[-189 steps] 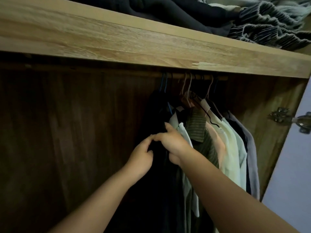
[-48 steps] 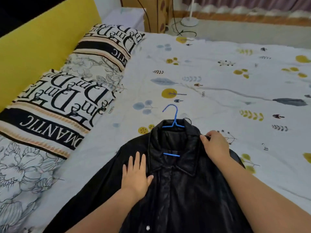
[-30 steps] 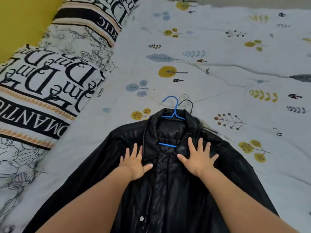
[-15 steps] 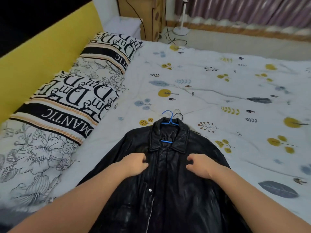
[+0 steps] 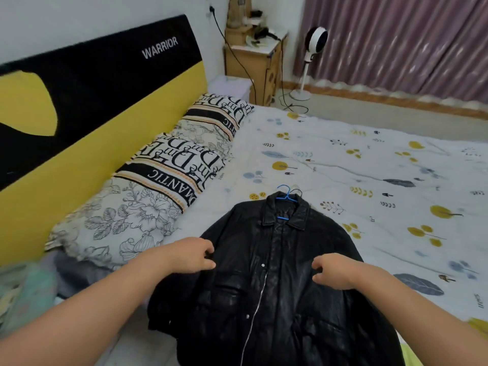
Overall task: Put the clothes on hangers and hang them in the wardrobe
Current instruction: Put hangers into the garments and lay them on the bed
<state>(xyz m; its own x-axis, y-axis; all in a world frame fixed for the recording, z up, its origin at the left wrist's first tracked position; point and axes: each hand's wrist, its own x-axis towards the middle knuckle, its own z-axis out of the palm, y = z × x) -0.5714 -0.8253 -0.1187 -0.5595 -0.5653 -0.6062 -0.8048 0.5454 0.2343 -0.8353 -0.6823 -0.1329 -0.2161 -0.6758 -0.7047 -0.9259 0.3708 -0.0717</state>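
Both hands [image 5: 195,256] [image 5: 334,272] clenched on black jacket [image 5: 277,286], blue hanger [image 5: 286,198] inside, pillows [image 5: 163,180] alongside.

Bare forearms, no sleeves, unadorned hands

Bedsheet [image 5: 369,165] beyond jacket [image 5: 277,286] lies bare.

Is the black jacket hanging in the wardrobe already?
No, the jacket lies flat on the bed, with a blue hanger in its collar.
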